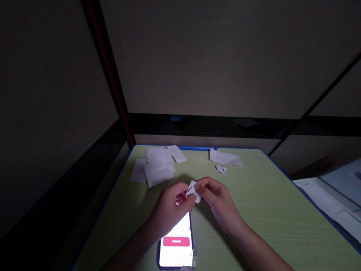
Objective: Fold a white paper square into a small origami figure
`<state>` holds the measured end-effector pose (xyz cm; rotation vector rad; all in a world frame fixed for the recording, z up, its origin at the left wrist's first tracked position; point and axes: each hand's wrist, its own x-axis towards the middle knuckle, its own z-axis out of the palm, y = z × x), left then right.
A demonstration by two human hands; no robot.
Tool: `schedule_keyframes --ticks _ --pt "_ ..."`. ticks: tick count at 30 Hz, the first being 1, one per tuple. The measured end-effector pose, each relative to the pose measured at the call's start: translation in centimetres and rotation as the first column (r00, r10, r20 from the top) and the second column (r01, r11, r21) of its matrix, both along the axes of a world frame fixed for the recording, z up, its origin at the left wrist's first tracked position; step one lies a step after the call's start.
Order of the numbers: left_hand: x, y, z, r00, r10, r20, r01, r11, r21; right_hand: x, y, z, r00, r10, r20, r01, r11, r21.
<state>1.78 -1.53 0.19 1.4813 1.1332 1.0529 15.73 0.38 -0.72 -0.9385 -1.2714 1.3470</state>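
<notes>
Between my two hands is a small folded piece of white paper point(191, 188), with a crease line showing on its face. My left hand point(173, 205) pinches its lower left part, thumb on top. From the other side my right hand point(217, 198) grips the upper right part between thumb and fingers. The fingertips behind the paper are partly hidden. Under my left hand lies a phone point(173, 254) with a bright white screen and a red bar; the hand covers its upper part.
Several loose white paper sheets point(158, 167) overlap at the table's far left. A paper strip point(226, 158) and a small folded paper piece point(221, 169) lie at the far right of the green table point(258, 194). A pale box-like object point(350, 190) stands beyond the right edge.
</notes>
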Motion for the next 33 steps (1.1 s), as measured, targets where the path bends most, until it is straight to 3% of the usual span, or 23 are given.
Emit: schedule_keyframes --ticks 3,11,16,24,28,33 --pt "0.1 -0.1 0.1 0.999 0.023 -0.033 -0.021 0.998 0.055 -0.2 -0.1 -0.1 0.999 -0.049 -0.011 0.049 0.999 -0.001" --pt "0.1 0.1 0.1 0.994 0.101 0.048 -0.101 0.995 0.000 -0.4 -0.4 -0.2 0.998 -0.025 0.049 0.024 0.999 0.029" --pt "0.0 0.1 0.2 0.990 0.125 0.065 -0.124 0.992 -0.017 -0.4 -1.0 0.2 0.975 0.033 0.221 -0.058 0.992 0.109" --pt "-0.3 0.3 0.7 0.983 0.161 0.092 -0.162 0.987 0.008 0.2 -1.4 1.0 0.960 0.108 0.258 -0.170 0.958 0.232" --pt "-0.4 0.2 0.6 0.982 0.154 0.105 -0.157 0.988 0.015 -0.1 -1.4 0.7 0.952 0.074 0.297 -0.134 0.973 0.187" --pt "-0.4 -0.1 0.7 0.987 0.095 0.130 -0.097 0.995 0.004 -0.5 -1.0 0.0 0.984 0.035 0.173 -0.053 0.993 0.101"
